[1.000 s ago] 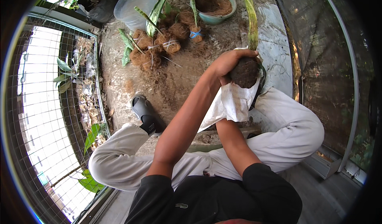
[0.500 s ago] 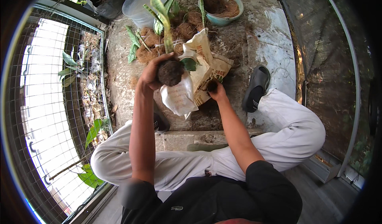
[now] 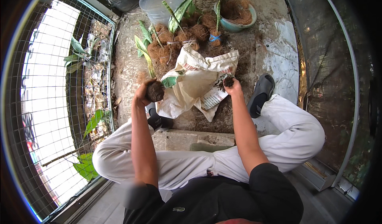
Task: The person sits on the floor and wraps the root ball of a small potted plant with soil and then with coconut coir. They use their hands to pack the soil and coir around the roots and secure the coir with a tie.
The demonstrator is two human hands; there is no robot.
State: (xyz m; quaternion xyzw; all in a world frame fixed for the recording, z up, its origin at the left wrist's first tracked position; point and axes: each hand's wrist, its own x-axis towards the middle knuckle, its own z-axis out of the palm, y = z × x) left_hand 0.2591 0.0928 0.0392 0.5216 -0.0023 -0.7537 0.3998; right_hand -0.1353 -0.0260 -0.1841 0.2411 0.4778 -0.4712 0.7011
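My left hand (image 3: 142, 92) is closed around a dark ball of soil (image 3: 155, 91) at the base of a snake plant cutting (image 3: 145, 50), whose yellow-edged leaf points away from me. To the right, my right hand (image 3: 235, 88) cups a small clump of dark soil (image 3: 228, 82) in its curled fingers. Between the two hands lies a crumpled cream sack (image 3: 187, 88) with reddish print, its right edge close to my right fingers. A green leaf piece (image 3: 169, 82) rests on the sack near the soil ball.
Beyond the sack sit several coir-wrapped plant balls (image 3: 185, 37) with leaves. Behind them stand a clear plastic tub (image 3: 161, 3) and a green pot (image 3: 238, 26) of coir fibre. Wire mesh (image 3: 51, 104) borders the left side; dark netting (image 3: 332, 76) hangs at the right.
My left hand has brought the cutting left and nearer to me, away from the sack. The sack has slumped and spread wider. My right hand still holds soil beside it.
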